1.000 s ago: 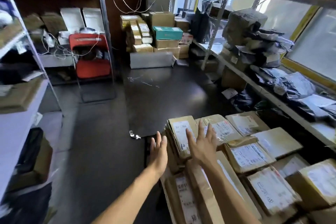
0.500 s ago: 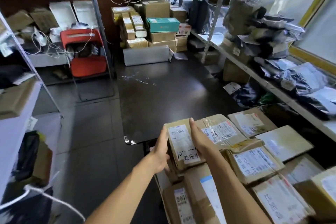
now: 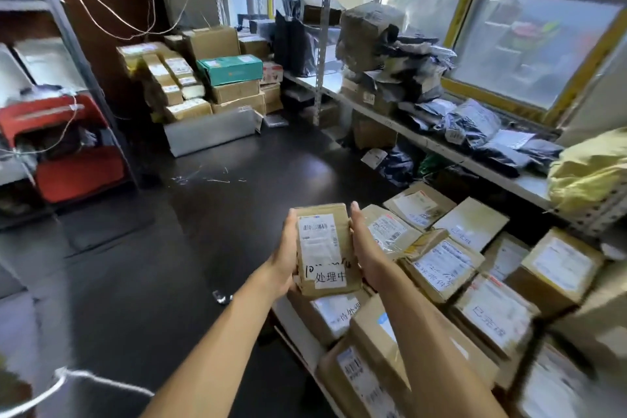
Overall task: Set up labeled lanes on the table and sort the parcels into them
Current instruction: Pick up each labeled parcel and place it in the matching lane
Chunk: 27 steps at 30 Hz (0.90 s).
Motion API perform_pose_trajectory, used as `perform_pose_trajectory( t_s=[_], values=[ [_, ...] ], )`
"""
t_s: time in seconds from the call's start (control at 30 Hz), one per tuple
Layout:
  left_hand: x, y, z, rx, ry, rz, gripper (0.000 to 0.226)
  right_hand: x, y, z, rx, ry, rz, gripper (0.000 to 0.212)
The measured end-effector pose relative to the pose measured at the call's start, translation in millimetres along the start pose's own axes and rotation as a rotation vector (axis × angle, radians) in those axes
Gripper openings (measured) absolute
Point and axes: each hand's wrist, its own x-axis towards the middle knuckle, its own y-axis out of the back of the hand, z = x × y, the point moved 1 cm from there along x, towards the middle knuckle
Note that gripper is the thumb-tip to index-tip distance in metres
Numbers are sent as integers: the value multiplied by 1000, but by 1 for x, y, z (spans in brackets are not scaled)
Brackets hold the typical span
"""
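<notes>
A dark brown tabletop (image 3: 237, 200) fills the middle of the scene, running from the near centre to the far wall, with a few thin scraps of wire or tape lying on its far half. Along the right stands a grey metal shelving rack (image 3: 424, 142) loaded with grey and black plastic mailer bags (image 3: 475, 125), and a crumpled yellow plastic bag (image 3: 590, 173) sits at its near right end. At the far end of the table is a stack of brown cardboard boxes (image 3: 217, 78) with one teal green carton (image 3: 230, 68) on top. To the far left a red plastic chair (image 3: 68, 149) is draped with white cord. On the near right, a spread of brown cardboard parcels with white shipping labels (image 3: 458, 268) lies packed close together, several bearing handwritten white tags. Just left of that spread and raised above its near left parcels, a small brown paper-wrapped parcel (image 3: 324, 248) with a barcode label and a handwritten white tag is held upright between both hands. The left hand (image 3: 286, 265) grips its left edge, palm against the side and fingers wrapped behind out of sight. The right hand (image 3: 364, 248) presses flat against its right edge with fingers extended along it.
</notes>
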Motion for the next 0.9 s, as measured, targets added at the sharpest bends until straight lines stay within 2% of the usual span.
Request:
perform_pose_trajectory(
  t_s=[0.23, 0.4, 0.63, 0.8, 0.9],
  values=[
    [-19, 17, 28, 192, -96, -230, 71, -63, -15, -17, 28, 50, 228, 58],
    [-41, 2, 37, 282, -128, -385, 71, -104, -17, -16, 142, 53, 374, 57],
    [-80, -42, 44, 290, -175, -633, 68, -185, 0, -23, 193, 135, 565, 56],
    [-116, -99, 36, 395, -206, -731, 71, -242, 31, 4, 261, 198, 676, 56],
    [-146, -137, 16, 493, -154, -748, 67, -292, 54, 22, 299, 220, 725, 54]
  ],
)
